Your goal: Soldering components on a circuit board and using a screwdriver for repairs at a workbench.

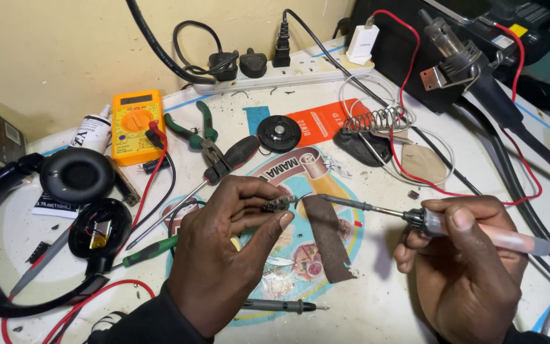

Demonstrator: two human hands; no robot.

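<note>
The left hand was closed in a pinch on a small metal component, thumb and fingertips clamped around it just above the table. The right hand was wrapped tightly around the handle of a soldering iron, whose thin tip pointed left and reached the component at the pinch; whether the two touched could not be told. Directly below the tip, between the two hands, lay a dark brown strip. Above the left-hand pinch lay a screwdriver and green-handled pliers. To the left of that hand sat black headphones with one earcup opened, and beyond them a yellow multimeter. A coiled iron stand stood above the iron's tip.
</note>
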